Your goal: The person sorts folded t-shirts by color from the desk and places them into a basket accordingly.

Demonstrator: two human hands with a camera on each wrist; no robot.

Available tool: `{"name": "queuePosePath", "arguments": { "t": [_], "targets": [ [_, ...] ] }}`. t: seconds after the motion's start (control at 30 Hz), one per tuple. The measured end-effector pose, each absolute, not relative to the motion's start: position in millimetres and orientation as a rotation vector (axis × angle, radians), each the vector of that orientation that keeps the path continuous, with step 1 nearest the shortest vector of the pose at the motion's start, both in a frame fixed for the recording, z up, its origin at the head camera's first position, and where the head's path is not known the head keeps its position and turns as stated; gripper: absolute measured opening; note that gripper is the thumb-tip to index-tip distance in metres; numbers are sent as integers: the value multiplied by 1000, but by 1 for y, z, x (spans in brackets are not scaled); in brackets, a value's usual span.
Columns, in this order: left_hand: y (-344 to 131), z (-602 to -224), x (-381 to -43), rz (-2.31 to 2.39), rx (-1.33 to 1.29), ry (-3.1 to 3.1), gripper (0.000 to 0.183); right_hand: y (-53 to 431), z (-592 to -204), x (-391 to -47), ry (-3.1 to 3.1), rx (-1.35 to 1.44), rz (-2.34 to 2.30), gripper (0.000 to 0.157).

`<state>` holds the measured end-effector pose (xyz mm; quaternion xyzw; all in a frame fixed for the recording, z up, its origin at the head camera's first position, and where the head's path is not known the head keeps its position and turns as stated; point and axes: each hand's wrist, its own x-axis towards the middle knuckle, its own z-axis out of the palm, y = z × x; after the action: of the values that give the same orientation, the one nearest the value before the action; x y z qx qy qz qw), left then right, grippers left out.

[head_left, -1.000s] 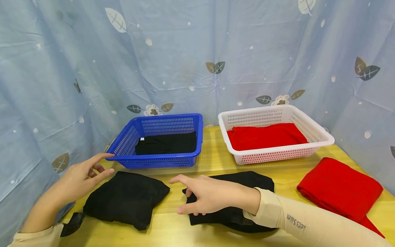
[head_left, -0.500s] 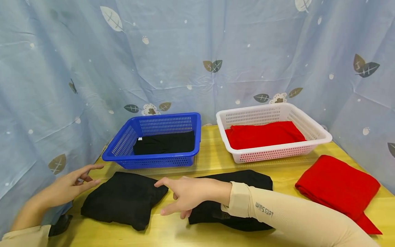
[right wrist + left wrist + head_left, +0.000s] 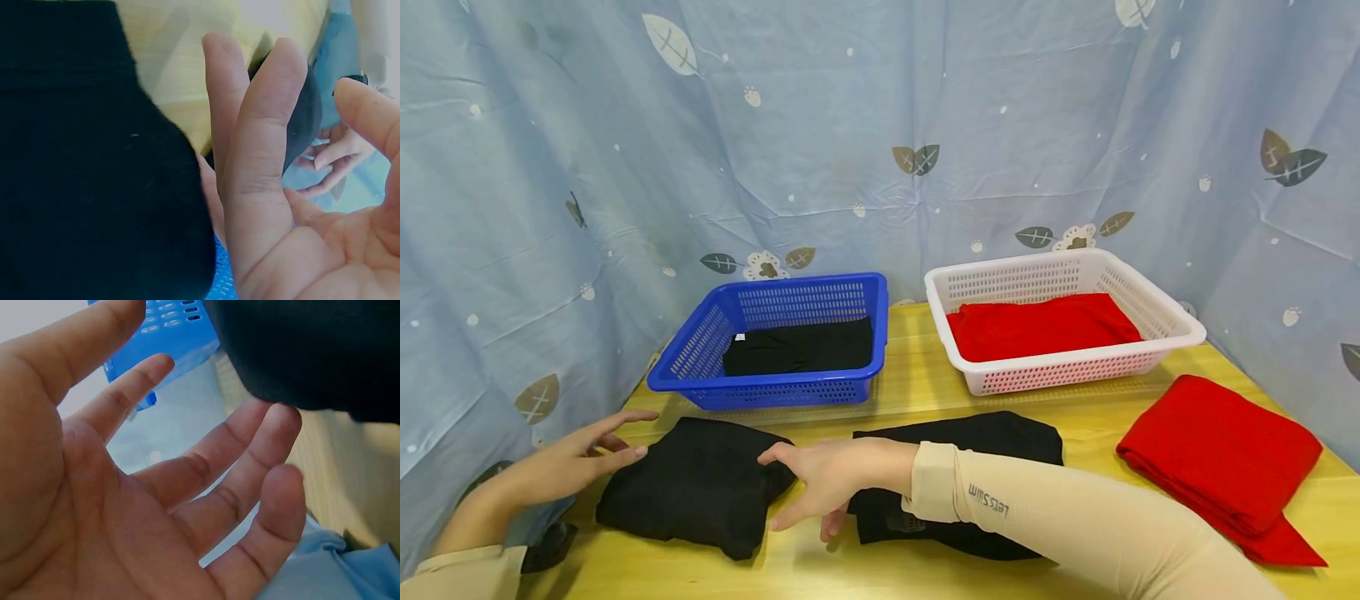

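On the left of the table lies a folded black cloth [image 3: 692,487], between my two hands. My left hand [image 3: 568,458] is at its left edge, fingers spread and holding nothing; in the left wrist view the fingertips [image 3: 284,422] come right up to the dark fabric. My right hand [image 3: 823,479] is at the cloth's right edge with loosely spread fingers, its index fingertip overlapping the fabric in the head view. Under the right wrist and forearm lies a second folded black cloth [image 3: 992,433], partly hidden by the arm.
Behind the cloths stands a blue basket [image 3: 767,381] with a black cloth [image 3: 805,346] inside. To its right, a white basket [image 3: 1075,357] holds a red cloth [image 3: 1045,327]. A folded red cloth [image 3: 1221,454] lies at the table's right. A blue curtain [image 3: 850,125] hangs behind.
My right hand has moved left, from over the second black cloth to the left cloth's right edge. The left hand has shifted slightly left and down. The cloths lie as before.
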<state>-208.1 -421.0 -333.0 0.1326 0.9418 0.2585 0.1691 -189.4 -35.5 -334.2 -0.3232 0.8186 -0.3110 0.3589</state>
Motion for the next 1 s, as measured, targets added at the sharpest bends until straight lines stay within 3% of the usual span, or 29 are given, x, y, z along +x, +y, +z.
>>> {"name": "queuePosePath", "arguments": {
  "t": [1.0],
  "targets": [
    [-397,-352,-191,776,415,2548,62,-48,-343,-200,2064,-763,-932,66]
  ]
}}
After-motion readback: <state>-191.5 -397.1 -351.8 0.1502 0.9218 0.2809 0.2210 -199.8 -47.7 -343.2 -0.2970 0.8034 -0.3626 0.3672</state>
